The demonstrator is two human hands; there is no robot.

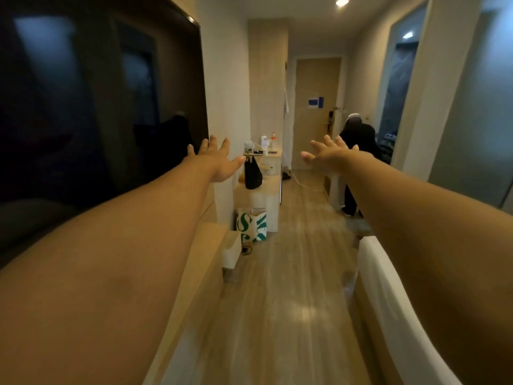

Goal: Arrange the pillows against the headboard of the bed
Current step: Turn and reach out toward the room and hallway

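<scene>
Both my arms stretch straight ahead at chest height. My left hand (216,159) is open, fingers spread, holding nothing. My right hand (330,155) is open too, fingers apart and empty. The white edge of the bed (385,290) runs along the lower right, partly hidden by my right arm. No pillow and no headboard show in the head view.
A large dark TV screen (97,101) fills the left wall above a low wooden shelf (200,262). A green-and-white bag (251,225) and a black bag (252,173) sit by a counter. A person in dark clothes (358,151) bends near the far door (316,107). Wood floor runs down the middle.
</scene>
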